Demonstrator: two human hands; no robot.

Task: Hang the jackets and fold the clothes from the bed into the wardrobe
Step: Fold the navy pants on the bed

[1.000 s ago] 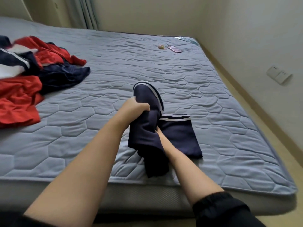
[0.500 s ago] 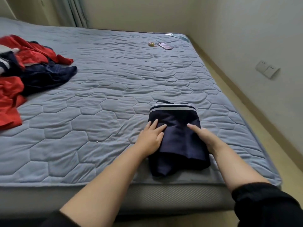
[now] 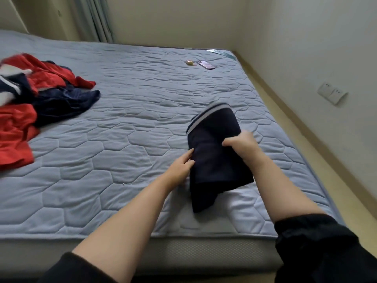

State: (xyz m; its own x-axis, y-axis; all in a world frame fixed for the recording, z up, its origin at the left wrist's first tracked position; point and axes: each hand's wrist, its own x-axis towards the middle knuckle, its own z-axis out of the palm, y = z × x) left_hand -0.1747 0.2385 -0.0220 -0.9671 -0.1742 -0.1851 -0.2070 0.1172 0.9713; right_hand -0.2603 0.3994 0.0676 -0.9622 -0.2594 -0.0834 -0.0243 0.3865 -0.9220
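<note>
— What's the room like?
— A blue quilted mattress (image 3: 122, 123), cream walls, a curtain (image 3: 91, 17) at eleven o'clock, a phone (image 3: 206, 64) at one — red and navy clothes (image 3: 30, 103) heaped at nine.
— And since half a second ago?
— The folded navy garment (image 3: 216, 152), flat then, lifts at its far end; the right hand (image 3: 240, 144) now grips it, the left hand (image 3: 181, 164) touches its edge, fingers straight.

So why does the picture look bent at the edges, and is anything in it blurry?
Head view: the wide lens bows the blue quilted mattress edges and wall lines; the right hand, gripping the folded navy garment with white stripes, is smeared by motion, as is the red and navy clothes pile at left; the left hand looks sharper. Light is soft, without glare.
</note>
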